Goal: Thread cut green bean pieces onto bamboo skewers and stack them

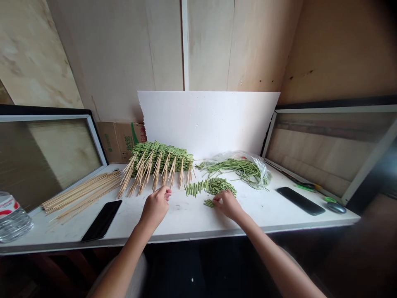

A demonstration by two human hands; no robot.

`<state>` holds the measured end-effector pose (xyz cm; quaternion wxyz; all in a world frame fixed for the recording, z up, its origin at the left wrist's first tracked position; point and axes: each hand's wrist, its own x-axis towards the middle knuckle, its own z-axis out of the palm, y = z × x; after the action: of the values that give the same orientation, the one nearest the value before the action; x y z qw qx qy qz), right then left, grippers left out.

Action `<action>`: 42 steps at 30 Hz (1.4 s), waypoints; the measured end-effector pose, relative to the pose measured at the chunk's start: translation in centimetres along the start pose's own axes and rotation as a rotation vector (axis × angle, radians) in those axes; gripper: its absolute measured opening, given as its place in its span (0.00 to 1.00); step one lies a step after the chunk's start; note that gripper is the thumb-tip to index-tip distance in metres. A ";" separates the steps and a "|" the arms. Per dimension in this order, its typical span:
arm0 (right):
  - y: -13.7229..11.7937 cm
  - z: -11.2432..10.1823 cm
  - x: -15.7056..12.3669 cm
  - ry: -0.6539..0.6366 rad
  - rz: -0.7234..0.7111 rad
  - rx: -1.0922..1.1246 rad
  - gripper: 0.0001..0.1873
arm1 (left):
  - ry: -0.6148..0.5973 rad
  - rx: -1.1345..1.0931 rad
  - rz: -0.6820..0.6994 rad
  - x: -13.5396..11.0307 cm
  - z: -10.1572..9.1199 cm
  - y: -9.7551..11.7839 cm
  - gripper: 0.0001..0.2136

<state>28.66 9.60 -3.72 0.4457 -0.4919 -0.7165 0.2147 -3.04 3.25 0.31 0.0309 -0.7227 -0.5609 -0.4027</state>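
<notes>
My left hand [157,205] is curled on the white table [186,219], fingers pinched at the stick end of a green bean skewer [169,174] in the stacked pile of skewers [158,159]. My right hand [227,203] rests fingers-down on a small cluster of cut green bean pieces [209,203]. Just beyond it lies a larger heap of cut bean pieces [211,187]. Whether the left fingers actually grip the stick I cannot make out.
Bare bamboo sticks [82,192] lie at the left, with a black phone [102,220] and a water bottle [12,217] near them. A plastic bag of long beans [245,169] sits at the right, beside a second black phone [300,200] and scissors [310,187]. A white foam board [207,120] stands behind.
</notes>
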 end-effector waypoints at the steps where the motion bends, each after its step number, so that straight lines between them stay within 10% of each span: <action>1: 0.1 0.2 -0.1 -0.016 -0.014 -0.035 0.10 | -0.006 -0.006 -0.002 0.0 0.0 0.1 0.12; 16: -2.4 -1.6 0.8 0.069 -0.029 0.093 0.14 | -0.011 -0.037 0.001 -0.1 0.2 0.2 0.10; 27: -3.3 -0.6 0.7 0.065 0.264 0.852 0.22 | 0.024 -0.049 0.026 -0.1 -0.1 0.8 0.09; 42: -4.5 -0.4 0.2 0.022 0.245 0.849 0.19 | 0.022 -0.055 0.047 -0.2 0.2 1.2 0.10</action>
<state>26.67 7.83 -0.03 0.5872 -0.3485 -0.4963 0.5361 -1.94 2.70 0.55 0.0267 -0.7319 -0.5322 -0.4248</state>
